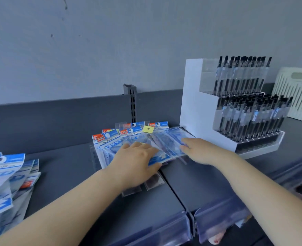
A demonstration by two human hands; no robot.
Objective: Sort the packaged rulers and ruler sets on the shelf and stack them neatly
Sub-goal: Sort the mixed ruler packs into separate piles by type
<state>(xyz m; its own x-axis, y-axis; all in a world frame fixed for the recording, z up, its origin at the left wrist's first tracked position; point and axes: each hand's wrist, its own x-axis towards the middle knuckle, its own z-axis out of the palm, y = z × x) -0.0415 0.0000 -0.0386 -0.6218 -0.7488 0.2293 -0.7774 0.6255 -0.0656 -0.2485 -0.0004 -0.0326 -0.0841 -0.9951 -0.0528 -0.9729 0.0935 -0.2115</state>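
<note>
A fanned pile of blue-and-white packaged geometric ruler sets (111, 139) lies on the grey shelf (66, 167) at centre. My left hand (134, 160) rests flat on the pile's left part, fingers spread, thumb at the front edge. My right hand (196, 150) lies on the right part, on clear-sleeved rulers (169, 139), fingers straight and pointing left. A pack with a yellow header (148, 129) sits among them. A second stack of the same ruler sets (4, 176) lies at the far left.
A white tiered display of black pens (244, 107) stands just right of the pile. A cream slatted basket (297, 93) is behind it. A slotted upright post (132, 102) rises from the shelf's back panel. Clear price-strip covers (217, 222) line the front edge.
</note>
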